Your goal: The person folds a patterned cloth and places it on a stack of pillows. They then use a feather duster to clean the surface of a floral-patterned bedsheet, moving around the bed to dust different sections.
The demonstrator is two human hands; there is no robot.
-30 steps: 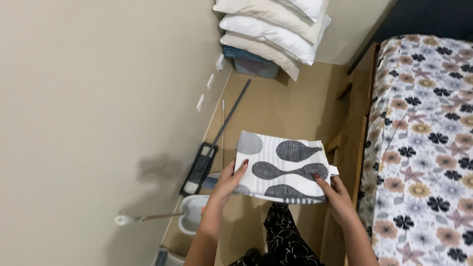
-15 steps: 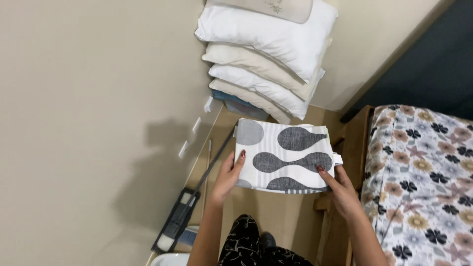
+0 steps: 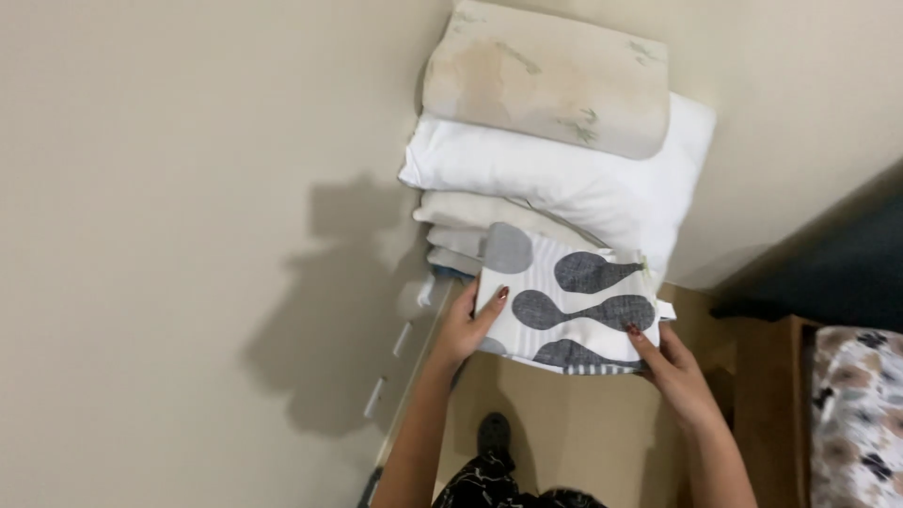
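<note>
Nearest the camera, the person's patterned trouser leg [image 3: 513, 489] and a dark shoe [image 3: 494, 433] show above the tan floor [image 3: 574, 423]. Both forearms reach up from there to a folded cloth [image 3: 569, 301], white with grey teardrop shapes and a striped edge, held flat in the air in front of the pillow stack. The left hand [image 3: 466, 329] grips the cloth's left edge, thumb on top and fingers curled beneath. The right hand [image 3: 673, 372] pinches its lower right corner the same way, thumb over, fingers under.

The cloth looks light and soft, likely to sag or unfold if held at one point only; a hold on two opposite edges, as here, should keep the fold together. It seems neither slippery nor fragile.

Beyond the cloth, the stack of pillows [image 3: 564, 179] stands against the beige wall [image 3: 188, 188]: flatter cream ones below, a plump white one above, and a stained beige foam pillow [image 3: 546, 75] on top. At the right edge, a wooden bed frame [image 3: 762, 404] and a floral bedspread [image 3: 861, 414] show.
</note>
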